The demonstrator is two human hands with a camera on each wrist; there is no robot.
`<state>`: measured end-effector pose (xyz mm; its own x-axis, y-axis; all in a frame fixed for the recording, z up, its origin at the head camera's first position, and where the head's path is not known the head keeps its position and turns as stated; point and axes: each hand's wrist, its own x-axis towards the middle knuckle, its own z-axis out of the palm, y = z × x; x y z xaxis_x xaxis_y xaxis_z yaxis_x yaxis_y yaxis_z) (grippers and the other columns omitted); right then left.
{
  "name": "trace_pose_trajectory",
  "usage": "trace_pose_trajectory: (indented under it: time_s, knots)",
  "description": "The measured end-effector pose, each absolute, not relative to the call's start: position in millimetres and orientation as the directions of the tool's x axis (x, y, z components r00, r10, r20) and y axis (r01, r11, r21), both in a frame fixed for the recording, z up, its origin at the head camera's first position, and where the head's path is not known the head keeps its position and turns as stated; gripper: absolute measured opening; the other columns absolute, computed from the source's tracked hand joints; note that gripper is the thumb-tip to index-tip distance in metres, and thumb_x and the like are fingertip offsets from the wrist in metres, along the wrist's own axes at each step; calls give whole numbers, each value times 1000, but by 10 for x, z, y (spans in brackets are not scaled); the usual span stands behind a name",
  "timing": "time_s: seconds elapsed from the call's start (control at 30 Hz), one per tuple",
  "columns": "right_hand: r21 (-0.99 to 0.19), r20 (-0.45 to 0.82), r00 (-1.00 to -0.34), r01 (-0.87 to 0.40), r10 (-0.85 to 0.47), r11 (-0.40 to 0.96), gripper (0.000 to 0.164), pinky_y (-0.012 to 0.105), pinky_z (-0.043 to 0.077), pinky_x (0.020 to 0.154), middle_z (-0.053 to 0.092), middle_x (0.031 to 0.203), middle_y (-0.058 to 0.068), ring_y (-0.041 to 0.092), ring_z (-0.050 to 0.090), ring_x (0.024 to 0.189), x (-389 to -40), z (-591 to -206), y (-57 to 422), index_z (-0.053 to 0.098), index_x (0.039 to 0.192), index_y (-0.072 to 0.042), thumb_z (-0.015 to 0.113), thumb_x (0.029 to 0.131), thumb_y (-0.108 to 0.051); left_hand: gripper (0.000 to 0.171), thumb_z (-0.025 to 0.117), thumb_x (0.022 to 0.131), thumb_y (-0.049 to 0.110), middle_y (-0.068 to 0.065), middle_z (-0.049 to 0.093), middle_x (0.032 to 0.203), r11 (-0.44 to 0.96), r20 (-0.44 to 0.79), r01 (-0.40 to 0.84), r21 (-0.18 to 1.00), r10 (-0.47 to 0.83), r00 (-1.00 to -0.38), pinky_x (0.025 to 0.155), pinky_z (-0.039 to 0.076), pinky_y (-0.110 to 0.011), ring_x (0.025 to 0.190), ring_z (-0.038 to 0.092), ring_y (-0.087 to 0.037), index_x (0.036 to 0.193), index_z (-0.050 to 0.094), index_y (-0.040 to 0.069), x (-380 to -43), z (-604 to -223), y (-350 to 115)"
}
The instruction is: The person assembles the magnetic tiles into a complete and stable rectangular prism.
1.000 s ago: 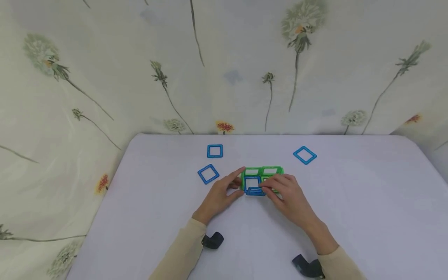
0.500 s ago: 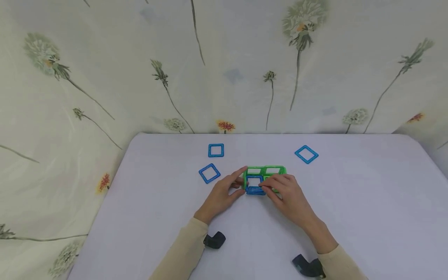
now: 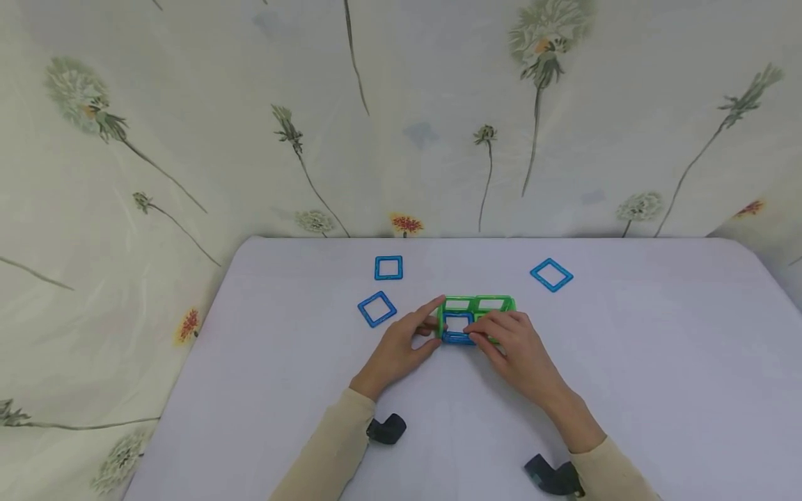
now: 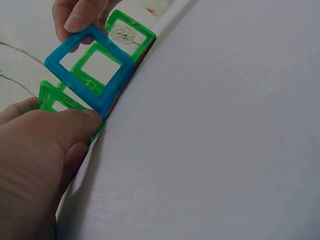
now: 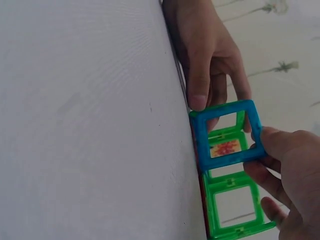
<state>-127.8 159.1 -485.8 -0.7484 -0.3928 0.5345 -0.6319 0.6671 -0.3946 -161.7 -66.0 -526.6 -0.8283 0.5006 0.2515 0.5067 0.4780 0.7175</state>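
Just below center, the right hand [image 3: 516, 351] pinches a blue square [image 5: 201, 140]; the left hand [image 3: 396, 353] grips the green tiles [image 3: 474, 305].

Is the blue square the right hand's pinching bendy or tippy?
The blue square probably won't bend: its sides look straight. Its open middle suggests it's light. Standing on edge, it might tip if the right hand lets go.

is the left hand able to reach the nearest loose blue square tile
Probably yes: nothing stands between the left hand and that blue square tile, though the hand is gripping the green frames.
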Motion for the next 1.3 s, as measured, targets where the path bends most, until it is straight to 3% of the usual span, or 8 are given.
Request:
trace_pose_trajectory:
  time_s: [1.3]
  knots:
    - [-357,532,-750,-619,-392,699,18,38,40,85,66,85,-2,13,59,82,-1359,-4845,1513,70,93,-12,76,76,-7,80,67,87,11,4,64,114,487,253,503,714,490,-834,91,51,-19,102,61,-8,148,24,37,-1613,-5238,-659]
